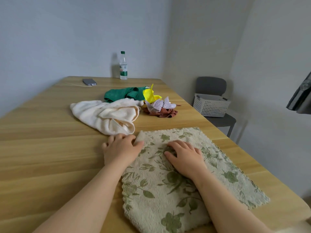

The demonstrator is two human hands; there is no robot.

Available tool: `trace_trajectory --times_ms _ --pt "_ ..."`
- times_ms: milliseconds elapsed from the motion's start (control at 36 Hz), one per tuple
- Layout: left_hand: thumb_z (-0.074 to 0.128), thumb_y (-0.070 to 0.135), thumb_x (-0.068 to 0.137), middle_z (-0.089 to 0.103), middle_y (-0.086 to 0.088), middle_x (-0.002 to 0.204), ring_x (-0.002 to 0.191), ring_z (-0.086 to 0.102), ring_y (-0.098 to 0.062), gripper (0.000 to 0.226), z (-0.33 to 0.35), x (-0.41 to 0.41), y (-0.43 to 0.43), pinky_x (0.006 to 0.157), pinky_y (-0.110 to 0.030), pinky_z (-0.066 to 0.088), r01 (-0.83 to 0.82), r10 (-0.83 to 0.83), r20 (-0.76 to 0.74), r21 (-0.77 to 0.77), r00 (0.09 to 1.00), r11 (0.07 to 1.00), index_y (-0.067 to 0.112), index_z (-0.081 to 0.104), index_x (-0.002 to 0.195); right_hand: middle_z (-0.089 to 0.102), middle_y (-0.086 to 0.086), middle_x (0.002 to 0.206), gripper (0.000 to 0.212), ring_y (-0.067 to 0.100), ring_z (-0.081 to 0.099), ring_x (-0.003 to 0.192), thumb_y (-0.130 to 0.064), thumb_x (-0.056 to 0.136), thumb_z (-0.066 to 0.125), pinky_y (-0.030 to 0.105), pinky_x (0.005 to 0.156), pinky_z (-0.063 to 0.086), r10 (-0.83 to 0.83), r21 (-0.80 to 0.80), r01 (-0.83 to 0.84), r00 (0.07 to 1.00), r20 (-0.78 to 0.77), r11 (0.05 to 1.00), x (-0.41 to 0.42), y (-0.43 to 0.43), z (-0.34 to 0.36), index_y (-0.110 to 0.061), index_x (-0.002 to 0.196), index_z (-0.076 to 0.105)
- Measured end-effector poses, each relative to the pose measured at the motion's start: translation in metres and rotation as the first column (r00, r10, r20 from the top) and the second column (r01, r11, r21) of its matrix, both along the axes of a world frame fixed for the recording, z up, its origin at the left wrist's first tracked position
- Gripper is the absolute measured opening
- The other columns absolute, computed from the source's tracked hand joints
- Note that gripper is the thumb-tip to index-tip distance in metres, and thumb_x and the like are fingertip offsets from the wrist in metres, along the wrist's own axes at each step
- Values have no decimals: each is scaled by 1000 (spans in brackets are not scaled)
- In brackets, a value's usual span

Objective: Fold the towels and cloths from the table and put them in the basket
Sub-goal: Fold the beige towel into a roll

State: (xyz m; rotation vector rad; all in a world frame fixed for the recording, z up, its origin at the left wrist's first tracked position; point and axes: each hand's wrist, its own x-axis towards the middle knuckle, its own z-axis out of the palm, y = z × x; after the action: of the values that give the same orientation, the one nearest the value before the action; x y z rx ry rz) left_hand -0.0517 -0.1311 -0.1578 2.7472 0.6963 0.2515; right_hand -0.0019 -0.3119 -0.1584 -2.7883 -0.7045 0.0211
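A beige towel with green leaf print (193, 179) lies spread on the wooden table (50, 148) in front of me. My left hand (120, 147) grips its far left corner, where the edge is turned up. My right hand (185, 157) rests on the towel's middle with its fingers bent into the pile. Further back lie a crumpled cream towel (107, 115), a green cloth (124, 95), a yellow cloth (151, 95), a white dotted cloth (159, 105) and a brown cloth (161, 112). The white basket (211, 105) stands on a grey chair (218, 120) right of the table.
A water bottle (123, 66) stands at the table's far edge. A phone (89, 81) with a white cable lies at the far left. A dark object (301, 96) juts in at the right edge of the view.
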Motion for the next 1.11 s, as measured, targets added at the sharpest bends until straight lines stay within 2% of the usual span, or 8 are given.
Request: trace_trajectory --times_ms 139,306,444,583,667,778,944,1111 --pt "49 52 89 48 5 130 124 36 -18 47 -1 -1 -1 99 -35 33 190 -188 64 -24 980 981 25 47 127 30 -15 148 49 13 20 140 -52 96 32 36 113 14 -6 10 6 1000 10 1000 -1 -1 -1 -35 142 33" --pt "51 21 94 43 7 77 66 42 -10 16 4 2 -15 56 -26 31 278 -155 358 -322 921 905 19 36 97 29 -15 149 48 13 19 140 -51 96 32 35 112 15 -16 12 15 1000 18 1000 -3 -1 -1 -36 142 31" --pt "58 11 90 41 -2 121 105 47 -15 37 9 9 -14 83 -28 38 333 70 458 -735 886 590 24 37 118 31 -16 147 47 12 19 140 -51 96 32 34 112 14 -16 18 15 1000 26 1000 -4 -1 -1 -35 141 32" --pt "51 -9 88 53 -7 113 88 53 -10 46 16 8 -3 69 -23 42 438 301 497 -865 814 245 24 43 120 32 -16 147 47 12 22 138 -52 96 32 34 111 15 -17 21 17 1000 17 1000 -2 0 -1 -36 140 33" --pt "44 -7 89 48 -6 124 94 46 -15 36 12 9 2 72 -28 36 222 380 475 -807 794 547 24 47 106 31 -16 147 47 12 22 138 -52 96 32 34 111 15 -15 19 15 1000 16 1000 -2 0 -1 -37 140 33" --pt "49 0 88 47 -10 123 106 48 -27 28 9 1 -2 81 -37 42 -22 130 594 -186 794 982 19 56 106 31 -16 147 47 12 21 138 -52 96 32 35 111 15 -14 27 13 1000 19 1000 -2 0 -2 -36 140 33" --pt "38 19 99 51 12 129 115 49 -6 32 11 -3 -35 93 -17 37 529 -533 286 95 797 843 22 53 126 32 -16 146 45 12 21 138 -50 96 33 35 111 16 -9 44 8 1000 28 999 -1 0 -3 -36 138 34" --pt "19 52 97 22 -3 154 143 17 -26 55 -1 -4 -29 116 -46 14 276 -248 -169 166 954 947 27 22 146 31 -15 147 47 12 21 139 -51 96 32 35 111 16 -13 31 13 1000 24 999 -1 0 -2 -36 140 33"
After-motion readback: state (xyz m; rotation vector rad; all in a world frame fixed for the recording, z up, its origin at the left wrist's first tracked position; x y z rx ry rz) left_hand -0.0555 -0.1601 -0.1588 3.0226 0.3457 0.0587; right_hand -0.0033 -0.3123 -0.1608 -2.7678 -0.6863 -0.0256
